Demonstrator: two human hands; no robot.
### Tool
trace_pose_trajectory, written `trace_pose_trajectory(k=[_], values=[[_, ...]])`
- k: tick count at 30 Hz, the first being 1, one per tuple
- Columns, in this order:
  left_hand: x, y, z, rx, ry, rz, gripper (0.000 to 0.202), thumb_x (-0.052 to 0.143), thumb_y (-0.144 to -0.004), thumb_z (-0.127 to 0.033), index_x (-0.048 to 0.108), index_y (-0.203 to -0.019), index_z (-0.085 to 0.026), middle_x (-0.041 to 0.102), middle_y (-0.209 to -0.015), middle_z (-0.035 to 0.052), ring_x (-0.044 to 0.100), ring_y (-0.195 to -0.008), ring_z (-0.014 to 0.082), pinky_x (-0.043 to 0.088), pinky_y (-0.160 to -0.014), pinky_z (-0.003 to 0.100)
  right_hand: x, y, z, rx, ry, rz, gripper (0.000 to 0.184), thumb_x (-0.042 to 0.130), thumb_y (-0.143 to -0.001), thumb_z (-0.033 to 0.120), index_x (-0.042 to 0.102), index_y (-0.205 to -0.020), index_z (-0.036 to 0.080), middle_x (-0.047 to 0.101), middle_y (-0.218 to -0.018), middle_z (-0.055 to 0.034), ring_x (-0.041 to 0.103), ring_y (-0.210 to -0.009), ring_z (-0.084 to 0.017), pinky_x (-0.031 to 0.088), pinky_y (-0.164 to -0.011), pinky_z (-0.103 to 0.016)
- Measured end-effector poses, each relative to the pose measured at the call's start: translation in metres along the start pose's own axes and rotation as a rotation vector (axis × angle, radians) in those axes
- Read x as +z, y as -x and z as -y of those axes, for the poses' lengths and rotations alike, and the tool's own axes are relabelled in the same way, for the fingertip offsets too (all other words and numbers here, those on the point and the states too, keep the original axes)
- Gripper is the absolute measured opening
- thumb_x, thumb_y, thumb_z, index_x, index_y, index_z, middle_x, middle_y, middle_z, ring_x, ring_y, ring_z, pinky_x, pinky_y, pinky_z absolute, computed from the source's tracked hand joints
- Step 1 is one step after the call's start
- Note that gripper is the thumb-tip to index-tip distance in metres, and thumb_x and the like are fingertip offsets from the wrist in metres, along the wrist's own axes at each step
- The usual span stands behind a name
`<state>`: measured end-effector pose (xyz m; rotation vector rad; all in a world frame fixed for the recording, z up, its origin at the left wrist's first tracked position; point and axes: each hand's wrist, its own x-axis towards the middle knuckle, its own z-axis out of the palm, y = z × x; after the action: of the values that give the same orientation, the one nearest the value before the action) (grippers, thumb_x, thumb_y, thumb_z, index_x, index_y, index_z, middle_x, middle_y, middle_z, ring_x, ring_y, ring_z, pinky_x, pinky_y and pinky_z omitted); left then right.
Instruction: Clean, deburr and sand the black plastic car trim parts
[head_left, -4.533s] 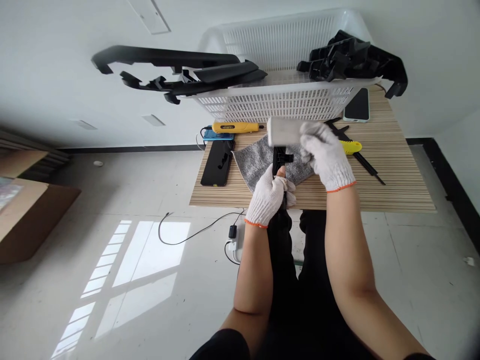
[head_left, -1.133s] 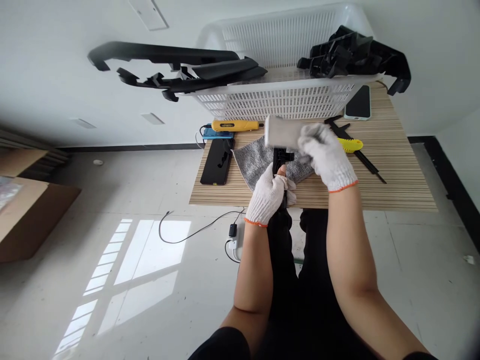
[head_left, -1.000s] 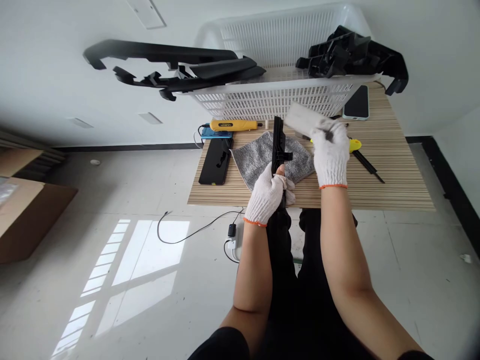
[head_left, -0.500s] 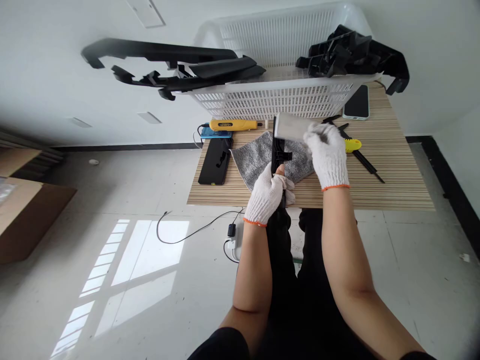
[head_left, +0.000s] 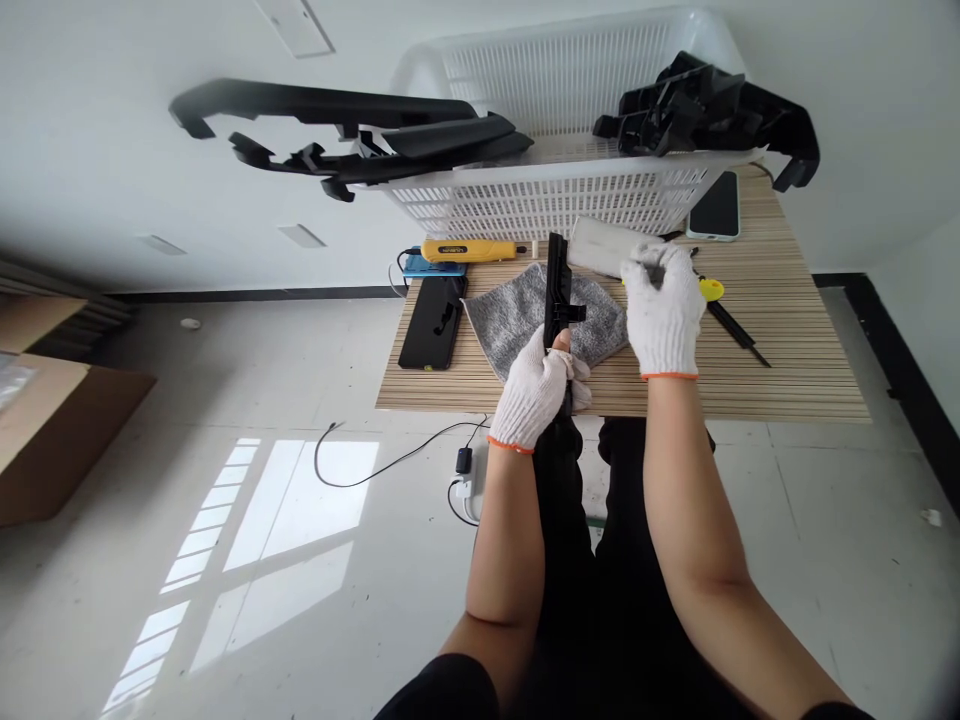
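My left hand (head_left: 534,388), in a white knit glove, is closed around a long black plastic trim part (head_left: 557,280). The part stands lengthwise away from me over a grey cloth (head_left: 502,310), with a small bracket on its right side. My right hand (head_left: 664,310), also gloved, has its fingers closed at the right end of a pale, sheet-like strip (head_left: 604,243). The strip is apart from the black part's upper end, just to its right. Whether it is flat or rolled I cannot tell.
Behind my hands stands a white basket (head_left: 555,195) with black plastic parts (head_left: 697,110) sticking out. A yellow rotary tool (head_left: 469,250), a dark phone (head_left: 433,322), another phone (head_left: 715,205) and a black-and-yellow tool (head_left: 731,327) lie on the striped table (head_left: 795,370).
My right hand has moved slightly right and down, taking the pale strip off the black part's upper end. My left hand keeps its hold in the same place.
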<state>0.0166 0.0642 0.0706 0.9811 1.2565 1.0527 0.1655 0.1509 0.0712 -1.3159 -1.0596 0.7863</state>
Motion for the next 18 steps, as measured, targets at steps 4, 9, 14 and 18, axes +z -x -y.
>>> trace_pose_trajectory(k=[4, 9, 14, 18], values=[[0.000, 0.000, -0.001, -0.004, -0.001, 0.003, 0.030, 0.052, -0.099, -0.052, 0.050, -0.098, -0.022, 0.067, -0.074, -0.0007, 0.060, -0.044, 0.0102, 0.049, -0.041, 0.021, -0.003, 0.005, -0.004, -0.074, 0.308, -0.130, 0.006, 0.071, -0.085, 0.020, 0.067, -0.089, 0.022, 0.066, -0.115, -0.0113, 0.057, -0.130, -0.031, 0.050, -0.110, -0.057], [0.000, 0.000, 0.000, 0.002, -0.002, 0.018, 0.032, 0.051, -0.099, -0.054, 0.049, -0.098, -0.022, 0.068, -0.076, 0.0004, 0.061, -0.046, 0.0107, 0.052, -0.043, 0.022, -0.001, 0.008, 0.000, -0.144, 0.516, -0.232, 0.032, 0.069, -0.091, 0.030, 0.069, -0.122, 0.022, 0.056, -0.141, -0.0168, 0.053, -0.138, -0.038, 0.049, -0.108, -0.066], [-0.002, -0.001, 0.002, -0.005, -0.020, 0.013, 0.033, 0.052, -0.099, -0.055, 0.050, -0.099, -0.022, 0.070, -0.079, 0.0015, 0.062, -0.047, 0.0107, 0.054, -0.046, 0.022, -0.004, 0.009, 0.013, -0.194, 0.439, 0.098, 0.031, 0.055, -0.102, 0.034, 0.069, -0.124, 0.017, 0.073, -0.120, -0.0096, 0.069, -0.117, -0.020, 0.062, -0.099, -0.039], [-0.003, -0.001, 0.001, 0.002, -0.049, 0.020, 0.031, 0.051, -0.100, -0.053, 0.050, -0.098, -0.022, 0.069, -0.077, 0.0006, 0.063, -0.048, 0.0104, 0.053, -0.046, 0.021, -0.006, 0.014, 0.015, -0.149, 0.343, 0.526, 0.022, 0.076, -0.087, 0.029, 0.077, -0.107, 0.021, 0.080, -0.102, -0.0028, 0.076, -0.098, -0.020, 0.065, -0.088, -0.034]])
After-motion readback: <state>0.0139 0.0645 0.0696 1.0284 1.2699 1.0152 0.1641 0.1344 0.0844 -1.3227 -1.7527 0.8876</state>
